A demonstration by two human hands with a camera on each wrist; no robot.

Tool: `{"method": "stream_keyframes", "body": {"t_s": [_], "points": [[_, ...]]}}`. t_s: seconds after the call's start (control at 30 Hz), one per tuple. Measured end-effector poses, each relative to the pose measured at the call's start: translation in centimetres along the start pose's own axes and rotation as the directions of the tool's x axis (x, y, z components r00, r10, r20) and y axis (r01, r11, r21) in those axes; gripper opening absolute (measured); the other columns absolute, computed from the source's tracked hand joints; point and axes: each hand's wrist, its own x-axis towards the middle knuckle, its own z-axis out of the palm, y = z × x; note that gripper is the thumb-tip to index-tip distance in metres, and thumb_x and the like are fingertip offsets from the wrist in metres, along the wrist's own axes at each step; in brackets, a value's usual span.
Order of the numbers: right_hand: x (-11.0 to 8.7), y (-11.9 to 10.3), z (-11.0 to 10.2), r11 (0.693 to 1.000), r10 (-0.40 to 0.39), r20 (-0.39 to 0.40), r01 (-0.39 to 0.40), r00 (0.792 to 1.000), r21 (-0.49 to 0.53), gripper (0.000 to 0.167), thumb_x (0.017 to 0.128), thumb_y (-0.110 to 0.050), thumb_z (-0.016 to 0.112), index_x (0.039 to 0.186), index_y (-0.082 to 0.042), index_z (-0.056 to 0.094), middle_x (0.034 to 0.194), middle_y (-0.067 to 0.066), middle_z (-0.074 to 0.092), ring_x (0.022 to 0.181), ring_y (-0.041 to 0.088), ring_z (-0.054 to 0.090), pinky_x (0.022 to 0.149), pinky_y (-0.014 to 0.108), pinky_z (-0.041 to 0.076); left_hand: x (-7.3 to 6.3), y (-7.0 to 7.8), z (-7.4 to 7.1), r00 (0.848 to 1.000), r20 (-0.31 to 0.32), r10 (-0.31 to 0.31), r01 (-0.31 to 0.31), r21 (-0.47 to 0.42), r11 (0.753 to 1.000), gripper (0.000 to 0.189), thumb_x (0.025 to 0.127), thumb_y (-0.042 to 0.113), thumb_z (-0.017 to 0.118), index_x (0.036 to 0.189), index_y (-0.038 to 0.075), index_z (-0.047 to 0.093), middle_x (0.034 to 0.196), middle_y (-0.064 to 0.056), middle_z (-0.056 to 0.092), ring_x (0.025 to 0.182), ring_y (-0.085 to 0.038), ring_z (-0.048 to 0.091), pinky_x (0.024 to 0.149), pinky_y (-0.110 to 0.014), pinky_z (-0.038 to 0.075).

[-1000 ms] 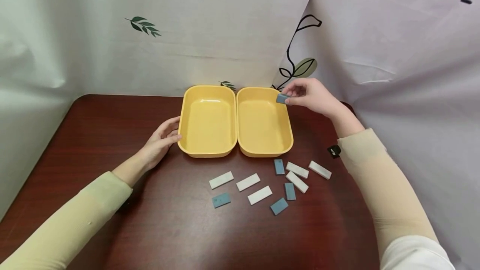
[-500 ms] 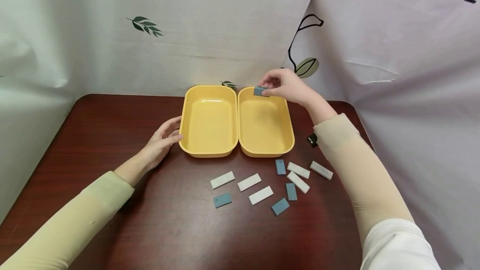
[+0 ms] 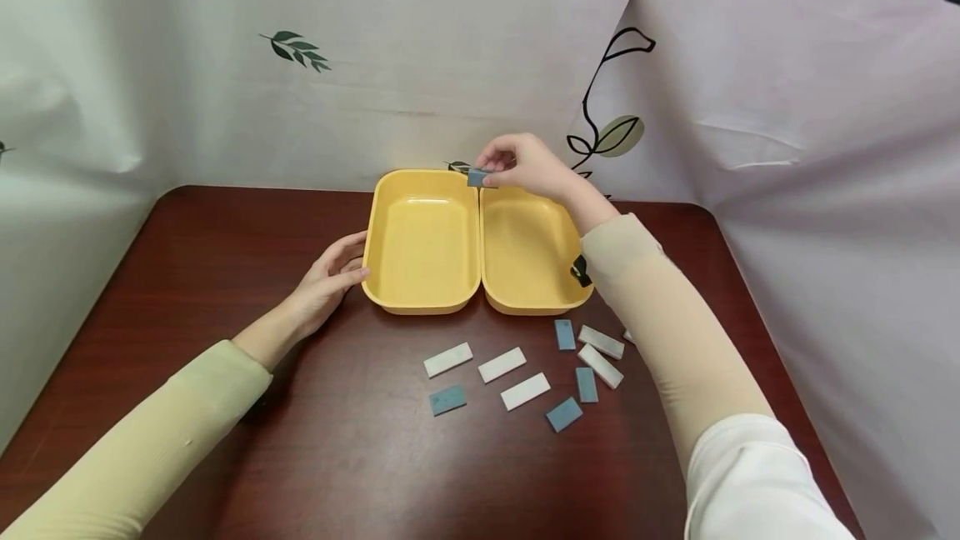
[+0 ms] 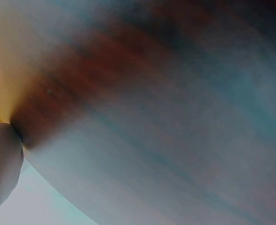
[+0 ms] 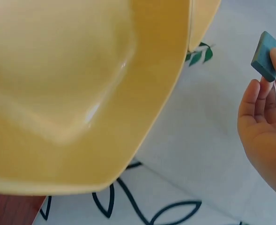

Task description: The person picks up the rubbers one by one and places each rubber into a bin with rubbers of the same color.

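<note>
In the head view, my right hand (image 3: pixel 525 163) pinches a small blue-grey rectangular block (image 3: pixel 478 178) between thumb and fingers. The block overlaps the back rims where the two yellow trays meet. Seen from the right wrist, this block (image 5: pixel 266 56) is held at the fingertips, apart from the yellow tray wall. My left hand (image 3: pixel 321 290) rests against the outer left side of the left yellow tray (image 3: pixel 422 307), thumb tip at its rim. The right yellow tray (image 3: pixel 536 307) stands close beside it, partly covered by my right forearm. The left wrist view is mostly blurred.
Several white blocks (image 3: pixel 525 391) and several blue-grey blocks (image 3: pixel 564 414) lie scattered on the dark red-brown table (image 3: pixel 337 457) in front of the trays. One white block is partly hidden by the right sleeve. A patterned light curtain (image 3: pixel 420 65) hangs behind the table.
My right hand has moved left with the blue-grey block, from the right tray's far right corner to where the trays meet. My left hand has stayed at the left tray.
</note>
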Motion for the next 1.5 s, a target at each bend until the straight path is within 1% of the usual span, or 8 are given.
{"method": "stream_keyframes", "body": {"t_s": [0.2, 0.4, 0.53, 0.67, 0.93, 1.17, 1.37, 1.5], "points": [[1.5, 0.0, 1.2, 0.999, 0.019, 0.010, -0.019, 1.000, 0.032, 0.018, 0.095, 0.000, 0.076, 0.113, 0.001, 0.076, 0.104, 0.008, 0.068, 0.094, 0.016, 0.059, 0.089, 0.025, 0.051, 0.0, -0.1, 0.1, 1.000, -0.005, 0.003, -0.003, -0.003, 1.000, 0.063, 0.108, 0.004, 0.055, 0.166, 0.014, 0.031, 0.153, 0.009, 0.044, 0.130, -0.003, 0.054, 0.107, -0.015, 0.044], [2.7, 0.6, 2.6, 0.996, 0.052, 0.006, -0.052, 0.999, 0.067, 0.018, 0.095, 0.004, 0.075, 0.113, 0.003, 0.075, 0.104, 0.009, 0.068, 0.093, 0.016, 0.059, 0.087, 0.023, 0.051, -0.1, -0.3, 0.3, 1.000, -0.006, 0.003, -0.003, -0.009, 1.000, 0.064, 0.108, 0.003, 0.055, 0.166, 0.012, 0.030, 0.157, 0.000, 0.042, 0.131, -0.006, 0.054, 0.106, -0.016, 0.045], [3.3, 0.7, 3.4, 0.997, 0.062, 0.004, -0.063, 0.998, 0.052, 0.018, 0.094, 0.004, 0.075, 0.113, 0.004, 0.075, 0.105, 0.011, 0.068, 0.093, 0.017, 0.059, 0.087, 0.023, 0.051, -0.3, -0.2, 0.4, 1.000, -0.006, 0.003, -0.003, -0.004, 1.000, 0.065, 0.108, 0.004, 0.055, 0.167, 0.010, 0.028, 0.160, -0.004, 0.040, 0.133, -0.007, 0.053, 0.106, -0.015, 0.045], [3.8, 0.6, 4.3, 0.998, 0.062, 0.013, -0.062, 0.998, 0.029, 0.019, 0.095, 0.004, 0.075, 0.114, 0.003, 0.075, 0.109, 0.013, 0.070, 0.095, 0.018, 0.060, 0.089, 0.024, 0.051, -0.4, -0.2, 0.4, 1.000, -0.008, 0.004, -0.004, -0.004, 1.000, 0.065, 0.108, 0.004, 0.055, 0.167, 0.009, 0.027, 0.162, -0.005, 0.038, 0.134, -0.007, 0.052, 0.106, -0.015, 0.045], [4.8, 0.8, 5.9, 0.999, 0.043, 0.049, -0.042, 0.998, -0.024, 0.018, 0.095, 0.003, 0.076, 0.113, 0.001, 0.076, 0.110, 0.015, 0.071, 0.096, 0.020, 0.062, 0.090, 0.025, 0.052, -0.6, -0.2, 0.4, 1.000, -0.011, 0.004, -0.004, -0.008, 1.000, 0.064, 0.108, 0.003, 0.055, 0.166, 0.010, 0.029, 0.157, 0.002, 0.043, 0.132, -0.006, 0.054, 0.105, -0.015, 0.046], [5.3, 0.5, 7.0, 0.999, 0.023, 0.088, -0.020, 0.996, -0.038, 0.016, 0.094, 0.003, 0.077, 0.110, 0.001, 0.077, 0.101, 0.010, 0.071, 0.094, 0.018, 0.063, 0.087, 0.023, 0.052, -0.7, -0.2, 0.5, 1.000, -0.009, 0.015, -0.015, -0.021, 1.000, 0.063, 0.108, 0.002, 0.055, 0.166, 0.011, 0.031, 0.154, 0.005, 0.045, 0.132, -0.006, 0.055, 0.106, -0.015, 0.046], [5.6, 0.2, 7.8, 0.999, 0.016, 0.099, -0.013, 0.995, -0.034, 0.018, 0.092, 0.002, 0.080, 0.110, 0.000, 0.080, 0.102, 0.011, 0.074, 0.094, 0.018, 0.066, 0.089, 0.024, 0.055, -0.8, 0.0, 0.7, 1.000, -0.011, 0.017, -0.017, -0.019, 1.000, 0.064, 0.108, 0.002, 0.056, 0.166, 0.010, 0.030, 0.157, 0.000, 0.043, 0.132, -0.006, 0.055, 0.105, -0.015, 0.047], [5.7, 0.3, 8.3, 0.998, 0.010, 0.097, -0.004, 0.995, -0.058, 0.018, 0.092, 0.000, 0.081, 0.110, -0.001, 0.081, 0.103, 0.013, 0.076, 0.093, 0.017, 0.067, 0.087, 0.024, 0.055, -0.8, 0.0, 0.7, 1.000, -0.007, 0.012, -0.012, -0.003, 1.000, 0.065, 0.108, 0.002, 0.055, 0.167, 0.008, 0.027, 0.161, -0.006, 0.040, 0.132, -0.007, 0.054, 0.106, -0.015, 0.046]]}}
